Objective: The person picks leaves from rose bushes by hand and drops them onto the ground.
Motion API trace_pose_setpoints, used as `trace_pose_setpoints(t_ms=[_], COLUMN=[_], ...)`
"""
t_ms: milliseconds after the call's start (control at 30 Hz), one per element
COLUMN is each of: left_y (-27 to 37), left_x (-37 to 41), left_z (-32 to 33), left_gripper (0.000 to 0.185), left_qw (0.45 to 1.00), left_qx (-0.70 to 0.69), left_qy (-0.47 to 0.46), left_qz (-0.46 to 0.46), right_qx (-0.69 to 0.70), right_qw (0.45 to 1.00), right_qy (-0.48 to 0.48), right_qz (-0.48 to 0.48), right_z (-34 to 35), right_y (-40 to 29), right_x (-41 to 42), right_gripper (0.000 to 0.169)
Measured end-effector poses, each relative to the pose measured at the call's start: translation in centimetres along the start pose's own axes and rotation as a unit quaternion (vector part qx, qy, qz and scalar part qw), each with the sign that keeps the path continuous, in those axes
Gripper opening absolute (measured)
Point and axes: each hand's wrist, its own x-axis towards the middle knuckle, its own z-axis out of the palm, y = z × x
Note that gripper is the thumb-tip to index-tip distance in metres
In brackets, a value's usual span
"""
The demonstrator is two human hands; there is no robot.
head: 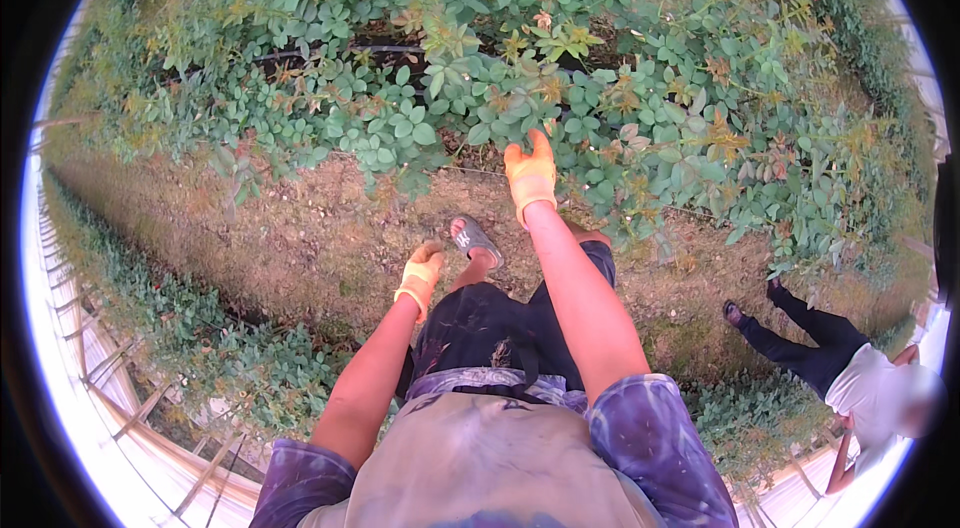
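My right hand (532,172), in an orange-and-yellow work glove, reaches to the near edge of a row of rose bushes (405,123). Its fingertips are partly among the leaves, and whether they grip a stem cannot be told. My left hand (420,274), in a matching glove, hangs low over the soil path near my sandal (474,239). Its fingers look curled and slightly blurred; nothing clear shows in them. A withered, brownish bloom (543,19) stands among the green leaves beyond my right hand.
A thin wire (480,170) runs along the near side of the bushes. Dark irrigation pipe (382,48) shows between the plants. The soil path (300,228) passes beneath me, with another plant row (255,359) behind. A person (825,348) stands on the path at the right.
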Motion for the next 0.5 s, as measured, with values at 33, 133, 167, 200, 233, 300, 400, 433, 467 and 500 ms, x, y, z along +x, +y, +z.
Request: trace_pose_setpoints(t_ms=[33, 133, 167, 200, 233, 300, 400, 433, 467, 500], left_y=[-1.3, -4.6, -5.3, -6.3, -7.0, -8.7, -9.6, -9.3, -8.6, -7.6], left_x=[0.1, -0.5, -0.6, -1.2, -1.5, -2.2, -0.9, -0.1, 0.6, 1.2], left_z=[-1.4, -5.1, -6.0, -7.0, -8.0, -9.1, -9.1, -8.4, -7.9, -6.9], left_gripper=[0.031, 0.030, 0.029, 0.029, 0.030, 0.031, 0.028, 0.028, 0.027, 0.028], left_qw=[0.999, 0.996, 0.996, 0.996, 0.994, 0.991, 0.992, 0.994, 0.993, 0.995], left_qx=[0.010, -0.055, -0.057, -0.059, -0.044, -0.030, -0.049, -0.064, -0.081, -0.086], left_qy=[0.022, 0.030, 0.045, 0.057, 0.062, 0.075, 0.089, 0.076, 0.068, 0.035], left_qz=[-0.032, -0.058, -0.047, -0.046, -0.073, -0.106, -0.075, -0.044, -0.051, -0.027], right_qx=[0.008, 0.093, 0.063, 0.051, 0.042, 0.077, 0.047, 0.047, 0.057, 0.042], right_qw=[1.000, 0.990, 0.990, 0.987, 0.983, 0.978, 0.977, 0.975, 0.971, 0.977], right_qy=[0.005, -0.097, -0.112, -0.138, -0.166, -0.185, -0.207, -0.217, -0.229, -0.206], right_qz=[0.008, 0.036, 0.060, 0.060, 0.061, 0.057, 0.002, 0.003, 0.027, 0.022], right_z=[-0.1, -2.6, -3.5, -4.3, -5.0, -7.0, -10.4, -11.7, -13.0, -14.0], right_y=[-0.6, -0.9, -1.0, -0.9, -0.9, -0.8, -1.3, -1.6, -1.8, -1.9], right_x=[-1.3, -5.9, -6.6, -7.6, -8.3, -9.9, -11.2, -11.6, -12.0, -12.3], right_gripper=[0.051, 0.047, 0.047, 0.047, 0.046, 0.046, 0.043, 0.042, 0.042, 0.040])
